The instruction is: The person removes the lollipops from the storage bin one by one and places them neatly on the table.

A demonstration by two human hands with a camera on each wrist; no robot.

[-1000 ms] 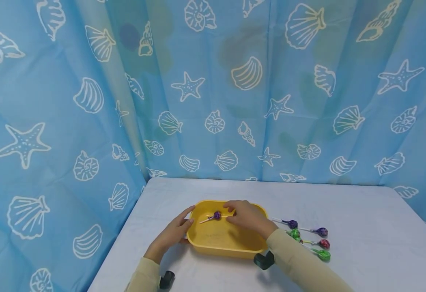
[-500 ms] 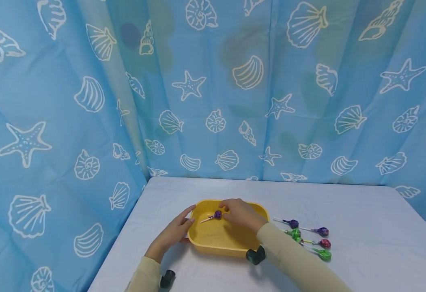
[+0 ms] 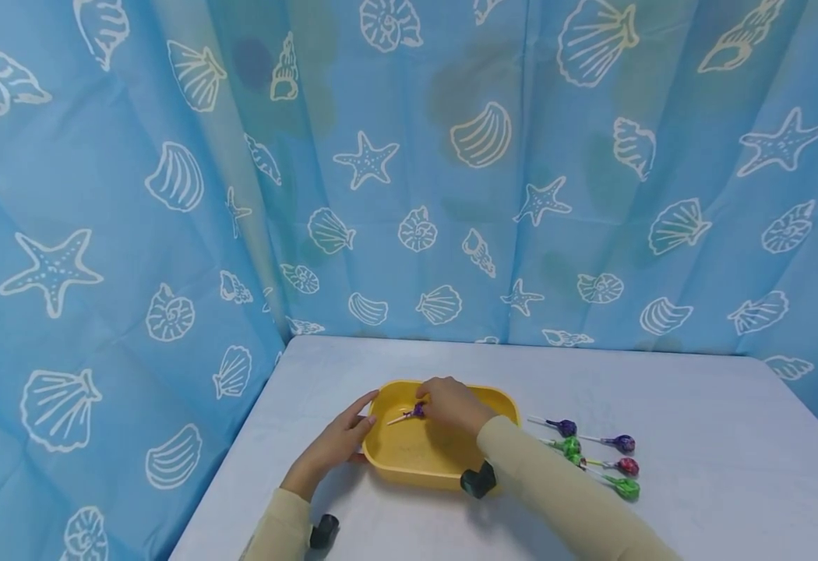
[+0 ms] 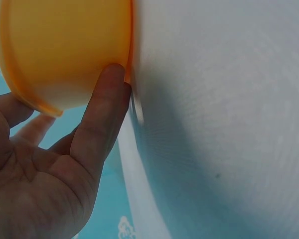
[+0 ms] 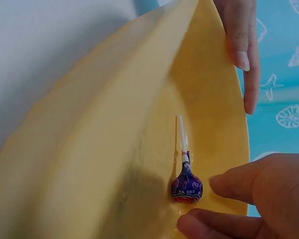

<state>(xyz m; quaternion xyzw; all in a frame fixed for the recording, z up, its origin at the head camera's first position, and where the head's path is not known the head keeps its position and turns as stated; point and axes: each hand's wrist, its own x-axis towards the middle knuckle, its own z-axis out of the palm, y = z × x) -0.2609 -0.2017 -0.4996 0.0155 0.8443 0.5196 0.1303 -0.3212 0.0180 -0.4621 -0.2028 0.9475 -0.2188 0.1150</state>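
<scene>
A purple-wrapped lollipop (image 5: 187, 186) with a white stick lies in the yellow tray (image 3: 426, 467), near its left end. My right hand (image 3: 453, 403) reaches into the tray over the candy head. In the right wrist view, two fingertips (image 5: 220, 186) of this hand stand apart beside the lollipop, with a small gap to the wrapper. At the tray's left end my left hand (image 3: 335, 442) holds the wall. In the left wrist view its thumb lies at the rim and other fingers (image 4: 109, 84) rest against the outer side, down near the table.
Right of the tray, several wrapped lollipops lie on the white table (image 3: 703, 436): purple ones (image 3: 622, 443), green ones (image 3: 625, 488) and a red one (image 3: 628, 467). A blue curtain (image 3: 409, 171) with white seashells hangs behind and to the left.
My right hand has moved left inside the tray, up to the purple lollipop, and now partly covers its head. My left hand stays at the tray's end.
</scene>
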